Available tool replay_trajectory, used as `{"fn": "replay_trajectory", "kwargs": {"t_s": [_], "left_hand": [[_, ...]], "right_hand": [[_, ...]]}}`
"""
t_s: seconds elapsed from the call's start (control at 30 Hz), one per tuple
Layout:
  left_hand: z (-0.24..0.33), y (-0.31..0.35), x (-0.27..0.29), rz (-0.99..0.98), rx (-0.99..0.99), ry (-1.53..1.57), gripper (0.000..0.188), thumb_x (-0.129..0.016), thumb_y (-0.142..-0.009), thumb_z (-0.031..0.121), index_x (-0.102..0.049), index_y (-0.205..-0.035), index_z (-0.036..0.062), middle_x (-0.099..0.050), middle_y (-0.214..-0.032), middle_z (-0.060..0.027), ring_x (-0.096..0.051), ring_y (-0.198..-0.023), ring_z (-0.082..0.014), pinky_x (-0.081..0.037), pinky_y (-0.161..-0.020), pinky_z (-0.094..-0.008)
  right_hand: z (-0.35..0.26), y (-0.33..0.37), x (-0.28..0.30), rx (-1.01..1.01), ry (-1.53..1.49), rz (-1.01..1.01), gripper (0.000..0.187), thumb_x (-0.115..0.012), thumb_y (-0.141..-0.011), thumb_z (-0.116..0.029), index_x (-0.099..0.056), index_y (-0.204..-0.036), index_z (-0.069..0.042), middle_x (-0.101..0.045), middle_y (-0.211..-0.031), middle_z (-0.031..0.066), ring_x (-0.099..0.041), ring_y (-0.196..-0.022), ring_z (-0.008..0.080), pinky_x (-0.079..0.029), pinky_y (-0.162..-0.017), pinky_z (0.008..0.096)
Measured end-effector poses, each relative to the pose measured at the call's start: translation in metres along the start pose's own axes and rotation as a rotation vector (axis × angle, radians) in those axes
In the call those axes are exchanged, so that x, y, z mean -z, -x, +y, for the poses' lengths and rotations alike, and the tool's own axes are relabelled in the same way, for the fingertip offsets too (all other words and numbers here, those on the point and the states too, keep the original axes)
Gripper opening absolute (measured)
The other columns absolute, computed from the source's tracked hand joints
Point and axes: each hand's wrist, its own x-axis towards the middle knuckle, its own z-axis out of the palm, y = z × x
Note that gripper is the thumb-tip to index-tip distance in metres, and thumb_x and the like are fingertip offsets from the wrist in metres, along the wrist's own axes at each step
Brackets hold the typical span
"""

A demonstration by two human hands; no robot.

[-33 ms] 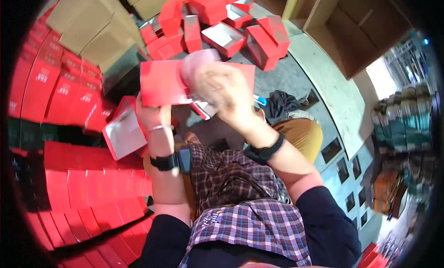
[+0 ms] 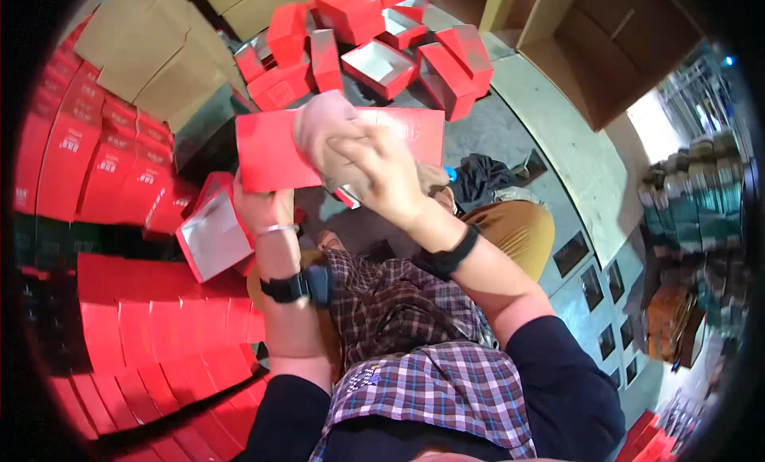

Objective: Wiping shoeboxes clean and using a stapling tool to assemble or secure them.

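Observation:
A red cardboard box (image 2: 267, 153), shaped like a shoebox, is held up in front of me with one long face showing. My left hand (image 2: 263, 211) grips it from below at its left end, fingers mostly hidden behind it. A pale pink cloth (image 2: 327, 115) is bunched against the middle of that face. My right hand (image 2: 370, 175) is closed around the cloth and presses it on the box; both are blurred by motion. Beside my left wrist, an open red box with a white inside (image 2: 213, 239) leans at a tilt.
Several red boxes (image 2: 374, 67), some open, are heaped on the floor ahead. Red boxes (image 2: 171, 326) stand stacked along my left. An open brown carton (image 2: 610, 55) is at the far right. Dark cloth (image 2: 482, 179) lies by my right knee.
My right hand and the cloth have slid slightly left across the box face. The box is turned a little, its right end showing more. My left hand keeps its grip.

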Motion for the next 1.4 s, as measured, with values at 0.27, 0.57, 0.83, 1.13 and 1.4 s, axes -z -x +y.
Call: {"fn": "replay_trajectory", "kwargs": {"t_s": [0.27,0.57,0.83,1.13,1.4], "left_hand": [[0.015,0.033,0.007,-0.138,-0.372,-0.491,0.029,-0.042,-0.097,0.015,-0.057,-0.114,-0.0030,-0.060,-0.120,-0.0146,-0.058,-0.111,-0.0253,-0.050,-0.095,-0.0407],[0.021,0.004,0.049,-0.179,-0.335,-0.440,0.031,-0.058,-0.087,0.020,-0.062,-0.110,-0.0003,-0.063,-0.115,-0.0117,-0.058,-0.109,-0.0218,-0.048,-0.095,-0.0402],[-0.033,0.068,-0.012,-0.557,-0.017,0.184,0.046,-0.054,-0.092,0.045,-0.059,-0.119,0.0077,-0.060,-0.124,-0.0044,-0.054,-0.118,-0.0248,-0.039,-0.104,-0.0440],[-0.063,0.073,0.000,-0.343,0.218,-0.003,0.052,-0.048,-0.097,0.038,-0.045,-0.133,0.0003,-0.050,-0.136,-0.0167,-0.047,-0.125,-0.0307,-0.034,-0.109,-0.0474],[-0.031,0.067,0.002,-0.157,-0.146,-0.213,0.041,-0.049,-0.097,0.034,-0.055,-0.125,0.0049,-0.060,-0.124,-0.0108,-0.053,-0.119,-0.0277,-0.033,-0.108,-0.0492]], "right_hand": [[0.122,0.079,0.037,-0.474,0.417,0.288,0.047,-0.059,-0.069,0.007,-0.056,-0.115,-0.005,-0.057,-0.107,0.0176,-0.055,-0.105,0.0398,-0.047,-0.088,0.0409],[0.074,0.040,0.045,-0.643,-0.821,0.532,0.048,-0.041,-0.077,0.011,-0.049,-0.124,0.003,-0.061,-0.113,0.0126,-0.063,-0.103,0.0235,-0.050,-0.092,0.0326],[0.021,0.015,0.023,-0.590,-0.931,0.480,0.047,-0.042,-0.080,0.009,-0.045,-0.126,0.002,-0.058,-0.123,0.0161,-0.061,-0.109,0.0268,-0.046,-0.099,0.0356],[-0.023,0.009,-0.011,-0.171,-0.059,0.226,0.050,-0.063,-0.064,0.005,-0.061,-0.112,-0.009,-0.055,-0.112,0.0175,-0.053,-0.106,0.0398,-0.045,-0.089,0.0432],[0.093,0.100,0.018,-0.909,-0.323,0.370,0.045,-0.053,-0.075,0.012,-0.057,-0.117,-0.006,-0.058,-0.112,0.0088,-0.058,-0.101,0.0190,-0.049,-0.082,0.0311]]}}
